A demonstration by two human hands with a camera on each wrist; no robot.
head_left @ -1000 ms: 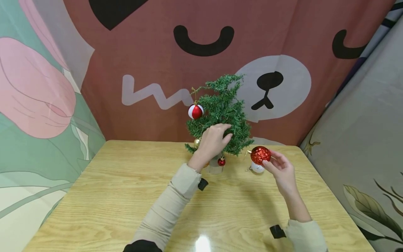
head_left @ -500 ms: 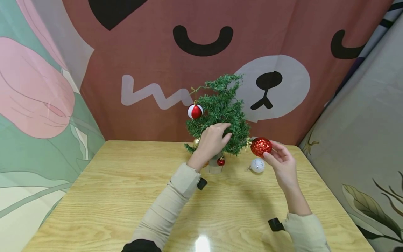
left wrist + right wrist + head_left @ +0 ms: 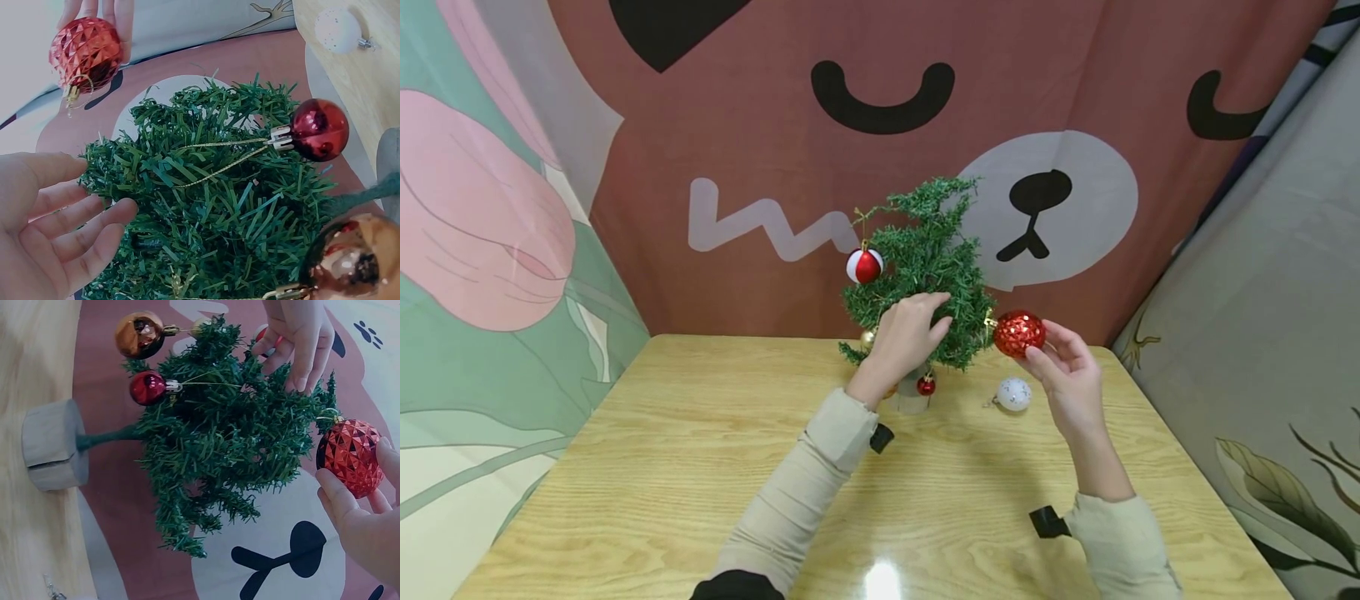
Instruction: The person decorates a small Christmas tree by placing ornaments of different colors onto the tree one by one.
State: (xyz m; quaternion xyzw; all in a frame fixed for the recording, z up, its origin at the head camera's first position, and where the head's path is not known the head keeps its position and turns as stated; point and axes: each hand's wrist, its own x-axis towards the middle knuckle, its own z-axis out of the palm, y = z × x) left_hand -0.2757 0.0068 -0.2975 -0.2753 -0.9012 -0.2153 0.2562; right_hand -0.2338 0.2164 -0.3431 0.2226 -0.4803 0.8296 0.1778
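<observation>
A small green artificial Christmas tree (image 3: 925, 250) stands on a round wooden base (image 3: 50, 447). My left hand (image 3: 910, 332) is at its front, loosely bent fingers right at the branches and holding nothing. To the right of the tree, my right hand (image 3: 1071, 375) pinches a red faceted Christmas bauble (image 3: 351, 456) between thumb and fingers. The bauble's gold cap and loop (image 3: 989, 322) point toward the branches. A red-and-white bauble (image 3: 865, 266) hangs at the upper left. Low on the tree hang a small dark red bauble (image 3: 320, 130) and a copper-gold bauble (image 3: 140, 335).
A white speckled bauble (image 3: 1013, 394) lies on the wooden table (image 3: 700, 467), right of the tree base. A small gold bauble (image 3: 868, 338) shows beside my left wrist. Behind the table hangs a brown printed cloth (image 3: 737, 292), with a grey one (image 3: 1247, 350) at the right.
My right hand has raised the red bauble and its cap now reaches the tree's right edge. The white bauble, partly covered before, shows fully. My left hand stays in place.
</observation>
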